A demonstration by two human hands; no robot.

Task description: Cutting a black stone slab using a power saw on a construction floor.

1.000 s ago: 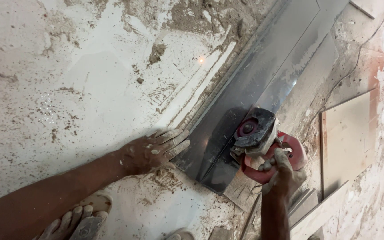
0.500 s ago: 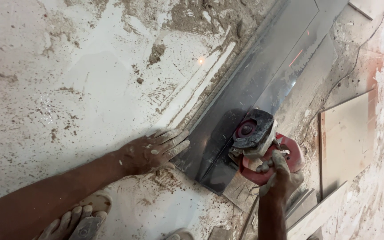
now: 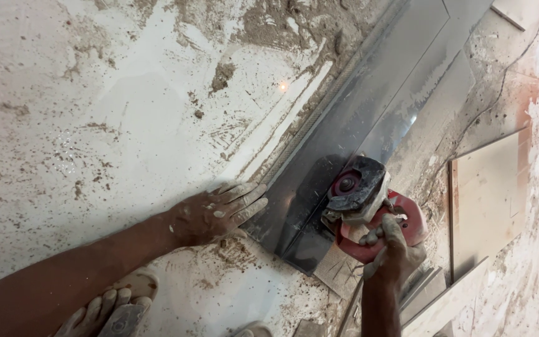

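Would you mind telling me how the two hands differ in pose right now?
The left hand lies flat, fingers spread, pressing on the dark tile edge. The right hand is curled shut around the red cutter handle. Both are coated in pale dust.

No packages, labels, signs or screens.

The right hand (image 3: 394, 253) is gripping a red cutter (image 3: 369, 209) on the dark tile (image 3: 369, 118); the left hand (image 3: 216, 212) is pressing flat beside the tile's near end.
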